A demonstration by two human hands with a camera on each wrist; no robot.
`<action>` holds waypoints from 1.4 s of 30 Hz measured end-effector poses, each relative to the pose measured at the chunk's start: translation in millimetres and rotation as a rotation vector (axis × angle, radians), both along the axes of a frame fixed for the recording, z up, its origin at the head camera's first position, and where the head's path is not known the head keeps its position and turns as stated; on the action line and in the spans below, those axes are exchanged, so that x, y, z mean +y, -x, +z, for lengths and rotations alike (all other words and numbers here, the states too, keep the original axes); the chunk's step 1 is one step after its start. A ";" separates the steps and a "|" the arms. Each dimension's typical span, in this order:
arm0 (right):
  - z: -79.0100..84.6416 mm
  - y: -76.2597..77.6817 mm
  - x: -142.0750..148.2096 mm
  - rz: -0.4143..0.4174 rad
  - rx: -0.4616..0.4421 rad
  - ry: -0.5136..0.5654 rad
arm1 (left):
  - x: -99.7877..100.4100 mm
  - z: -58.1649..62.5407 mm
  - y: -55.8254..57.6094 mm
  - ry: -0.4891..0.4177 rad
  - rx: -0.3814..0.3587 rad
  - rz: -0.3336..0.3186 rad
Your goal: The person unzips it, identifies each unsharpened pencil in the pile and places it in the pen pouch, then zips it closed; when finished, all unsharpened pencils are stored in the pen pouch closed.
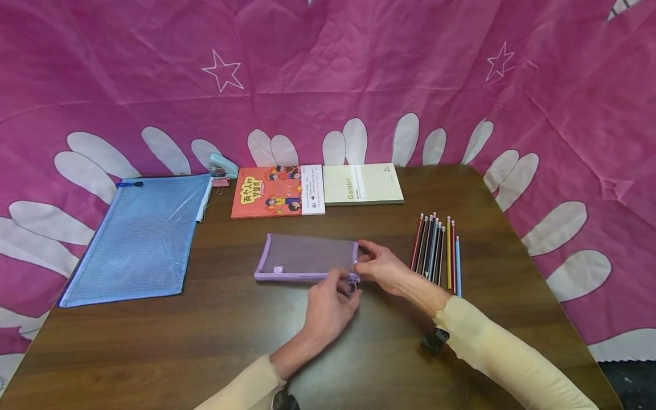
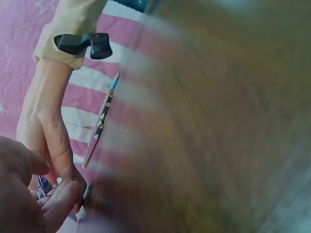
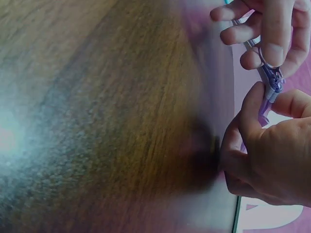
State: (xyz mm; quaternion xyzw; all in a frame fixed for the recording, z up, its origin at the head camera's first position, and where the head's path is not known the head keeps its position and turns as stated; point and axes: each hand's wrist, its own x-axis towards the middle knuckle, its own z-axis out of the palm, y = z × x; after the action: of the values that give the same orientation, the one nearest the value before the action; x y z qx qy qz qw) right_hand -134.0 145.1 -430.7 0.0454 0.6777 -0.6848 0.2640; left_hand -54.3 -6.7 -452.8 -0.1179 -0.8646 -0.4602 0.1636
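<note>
Probably light and floppy, a purple mesh pouch (image 1: pixel 307 253) lies on the table (image 1: pixel 225 336) just beyond the left grip (image 1: pixel 328 308), which pinches its ring pull (image 1: pixel 351 288), while the right grip (image 1: pixel 385 269) pinches its right end. Its zipped edge (image 1: pixel 289 277) looks firmer, a better hold.

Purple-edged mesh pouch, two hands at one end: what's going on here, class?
A person's hands are at the right end of the purple-edged mesh pouch on the table. The left hand holds the ring by the zipper; the right hand pinches the pouch close by. Pencils lie outside it, to the right; a blue mesh folder is to the left, an orange book and a notebook behind.
</note>
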 end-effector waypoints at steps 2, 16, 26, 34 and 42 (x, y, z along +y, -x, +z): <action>-0.7 -0.1 0.6 0.003 0.008 -0.002 | -1.1 0.7 -1.4 -0.056 -0.043 -0.025; -2.3 -1.0 2.2 0.030 0.033 -0.020 | -5.3 1.8 -2.2 -0.222 -0.166 -0.084; -2.3 0.1 2.4 0.039 0.036 -0.046 | -10.2 -1.4 -1.5 -0.351 -0.236 -0.233; -4.0 0.6 1.7 0.031 0.039 -0.034 | -10.7 -4.4 2.2 -0.139 -0.031 -0.120; -0.9 -0.7 1.8 0.038 0.016 0.018 | -11.3 -5.2 6.5 0.011 0.209 -0.055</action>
State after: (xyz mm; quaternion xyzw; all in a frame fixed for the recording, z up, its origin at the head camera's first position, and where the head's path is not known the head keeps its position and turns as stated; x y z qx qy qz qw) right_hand -133.3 146.8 -431.6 0.0247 0.6744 -0.6860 0.2721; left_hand -60.8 -18.0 -458.1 -0.1896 -0.8419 -0.4449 0.2396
